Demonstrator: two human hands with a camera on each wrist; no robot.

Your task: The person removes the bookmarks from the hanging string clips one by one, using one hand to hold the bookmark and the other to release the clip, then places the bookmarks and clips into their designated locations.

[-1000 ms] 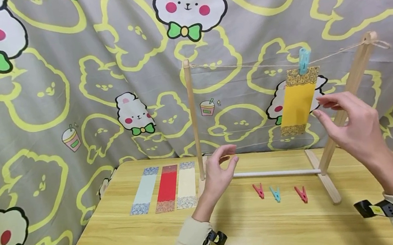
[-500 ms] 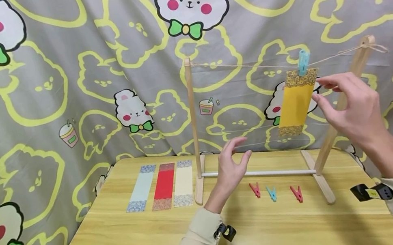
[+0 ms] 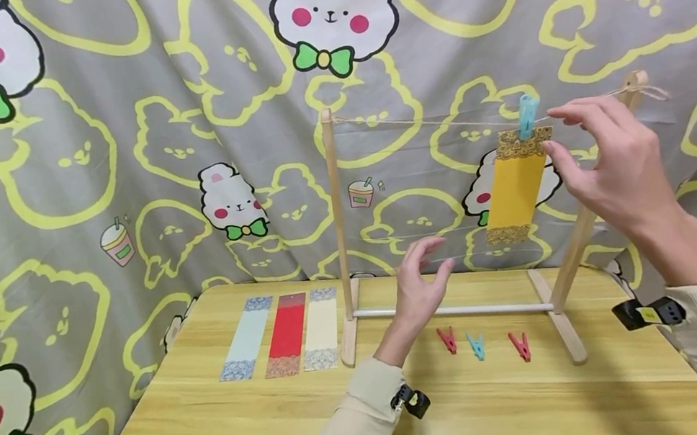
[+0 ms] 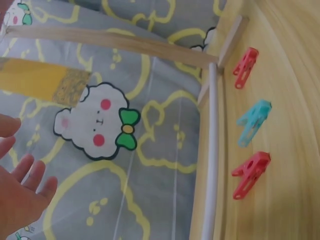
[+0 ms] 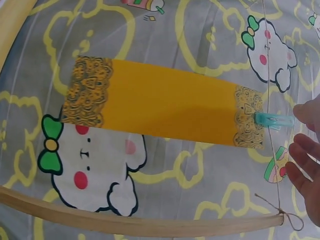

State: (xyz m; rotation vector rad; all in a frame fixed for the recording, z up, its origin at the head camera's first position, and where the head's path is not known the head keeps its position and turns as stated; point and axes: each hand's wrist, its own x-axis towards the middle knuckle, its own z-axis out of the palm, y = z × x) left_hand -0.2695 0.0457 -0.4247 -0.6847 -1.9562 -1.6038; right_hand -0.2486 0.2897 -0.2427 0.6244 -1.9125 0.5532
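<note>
A yellow card with lace-patterned ends hangs from a string, held at its top by a light blue clothespin. Just right of that clothespin is my right hand, thumb and fingers apart and bent loosely, with nothing between them. In the right wrist view, the fingertips lie close to the clothespin's handle end; I cannot tell if they touch. My left hand hovers over the white rod, below and left of the card, fingers spread and holding nothing.
Wooden posts on feet carry the string. In front of the rod lie a red clothespin, a blue clothespin and another red clothespin. Left of the stand lie a pale blue card, a red card and a cream card.
My right hand has risen from beside the card's lower half to the level of the clothespin. The left hand has shifted rightward and slightly up. The card still hangs from the string.
</note>
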